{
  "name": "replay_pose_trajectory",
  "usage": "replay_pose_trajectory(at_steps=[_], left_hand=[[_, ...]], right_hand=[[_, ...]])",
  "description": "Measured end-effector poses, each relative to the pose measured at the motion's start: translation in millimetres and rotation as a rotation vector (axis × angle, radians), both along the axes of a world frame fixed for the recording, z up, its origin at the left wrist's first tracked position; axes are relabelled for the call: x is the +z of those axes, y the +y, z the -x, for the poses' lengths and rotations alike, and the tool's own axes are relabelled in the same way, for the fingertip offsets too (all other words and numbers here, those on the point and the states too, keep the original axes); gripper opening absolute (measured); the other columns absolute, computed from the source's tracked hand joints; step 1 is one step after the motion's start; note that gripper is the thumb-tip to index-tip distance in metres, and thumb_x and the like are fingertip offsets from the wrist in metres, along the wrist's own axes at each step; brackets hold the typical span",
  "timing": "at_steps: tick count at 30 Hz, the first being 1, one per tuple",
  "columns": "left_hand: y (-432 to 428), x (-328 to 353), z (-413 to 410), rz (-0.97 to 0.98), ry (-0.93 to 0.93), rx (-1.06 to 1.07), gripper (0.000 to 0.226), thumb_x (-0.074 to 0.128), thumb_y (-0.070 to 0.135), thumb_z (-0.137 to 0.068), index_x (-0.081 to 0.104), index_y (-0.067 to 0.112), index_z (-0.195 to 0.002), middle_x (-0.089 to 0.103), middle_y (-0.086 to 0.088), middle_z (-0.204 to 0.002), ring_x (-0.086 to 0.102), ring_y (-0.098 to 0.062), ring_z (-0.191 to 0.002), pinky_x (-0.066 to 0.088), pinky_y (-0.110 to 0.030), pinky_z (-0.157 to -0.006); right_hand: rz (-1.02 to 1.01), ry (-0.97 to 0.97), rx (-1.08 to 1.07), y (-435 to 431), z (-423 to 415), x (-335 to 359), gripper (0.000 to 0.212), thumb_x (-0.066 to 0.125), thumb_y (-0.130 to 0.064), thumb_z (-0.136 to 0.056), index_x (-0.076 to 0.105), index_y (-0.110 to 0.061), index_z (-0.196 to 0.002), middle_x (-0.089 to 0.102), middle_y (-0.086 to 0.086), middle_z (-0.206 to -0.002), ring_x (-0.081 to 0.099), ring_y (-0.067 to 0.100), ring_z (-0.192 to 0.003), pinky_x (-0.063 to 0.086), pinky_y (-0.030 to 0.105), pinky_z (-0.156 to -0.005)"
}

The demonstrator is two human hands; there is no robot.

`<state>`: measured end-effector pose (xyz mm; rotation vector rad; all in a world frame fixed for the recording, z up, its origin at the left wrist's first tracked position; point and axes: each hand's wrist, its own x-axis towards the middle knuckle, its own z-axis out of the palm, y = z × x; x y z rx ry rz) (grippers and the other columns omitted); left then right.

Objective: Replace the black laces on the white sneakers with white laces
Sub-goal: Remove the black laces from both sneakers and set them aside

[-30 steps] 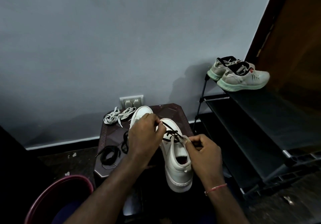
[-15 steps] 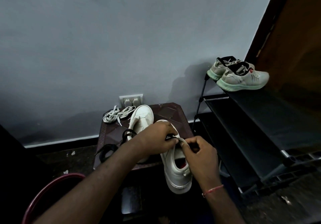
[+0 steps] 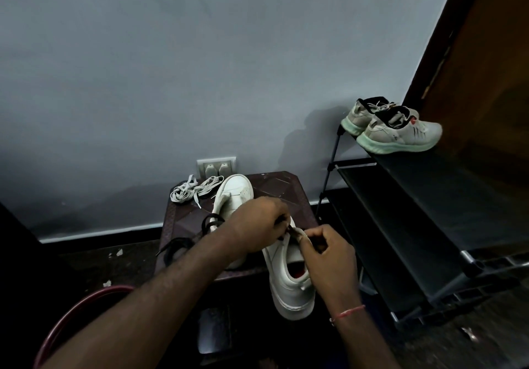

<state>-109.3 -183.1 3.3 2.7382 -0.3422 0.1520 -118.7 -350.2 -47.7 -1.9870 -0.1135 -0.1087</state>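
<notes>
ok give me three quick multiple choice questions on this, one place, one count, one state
1. The white laces lie: A on the floor; B on the table's far left corner; C hung on the wall.
2. Count of shoes on the rack's top shelf: A one; B four; C two.
3. The left hand is: A pinching the black lace at the near sneaker; B open and flat; C idle.
Answers: B, they are bunched there; C, a pair stands there; A, its fingertips close on the lace.

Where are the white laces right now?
Head view: the white laces lie in a bundle on the far-left corner of the dark table, just left of the far white sneaker and below the wall socket.
</notes>
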Motion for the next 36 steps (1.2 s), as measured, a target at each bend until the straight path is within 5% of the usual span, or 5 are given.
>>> replay_pose_trajectory(at_steps=[10,16,27,32,36], left_hand=[[26.1,-18.0,7.5,0.352,-0.334,0.569,0.004,0.058,0.011,-0.087,0.06,0.013,-0.084,0.062,-0.002,-0.084,0.058,-0.025,-0.082,0.045,-0.039,-0.075],[27.0,-12.5,10.7,0.113,-0.21,0.285,0.04,0.05,0.021,-0.076,0.066,0.015,-0.112,0.063,-0.005,-0.107,0.057,-0.026,-0.103,0.048,-0.041,-0.088],[-17.9,-5.8,4.6,-0.143,-0.067,0.117,0.028,0.05,0.041,-0.079,0.065,0.017,-0.084,0.065,-0.001,-0.091,0.055,-0.025,-0.095,0.046,-0.036,-0.079],[-10.5,-11.1,1.8,-0.035,-0.062,0.023,0.003,0.058,0.026,-0.085,0.058,0.024,-0.083,0.053,0.006,-0.091,0.05,-0.019,-0.093,0.042,-0.034,-0.079],[4.8,-8.4,6.1,0.467,0.064,0.039,0.01,0.065,0.013,-0.088,0.061,0.014,-0.079,0.055,0.007,-0.078,0.054,-0.013,-0.079,0.044,-0.027,-0.076]], right_hand=[[0.041,-0.007,-0.045,6.2,-2.0,-5.7,0.013,0.072,-0.037,-0.081,0.063,-0.03,-0.075,0.068,-0.01,-0.066,0.064,0.006,-0.063,0.056,0.039,-0.067],[0.045,-0.023,-0.01,5.8,-2.2,-5.5,0.008,0.072,-0.029,-0.082,0.065,-0.029,-0.08,0.068,-0.012,-0.071,0.064,-0.001,-0.067,0.056,0.034,-0.07],[0.104,-0.095,0.082,4.9,-2.4,-4.2,0.023,0.062,-0.02,-0.087,0.069,-0.038,-0.099,0.068,-0.015,-0.093,0.064,0.0,-0.084,0.055,0.031,-0.079],[0.14,-0.104,0.083,4.6,-3.5,-4.1,0.021,0.062,-0.022,-0.088,0.07,-0.037,-0.101,0.065,-0.015,-0.093,0.062,0.002,-0.085,0.052,0.026,-0.077],[0.088,-0.086,0.075,4.0,-5.3,-7.2,0.022,0.062,-0.022,-0.086,0.069,-0.041,-0.096,0.067,-0.017,-0.092,0.063,-0.003,-0.082,0.055,0.029,-0.075]])
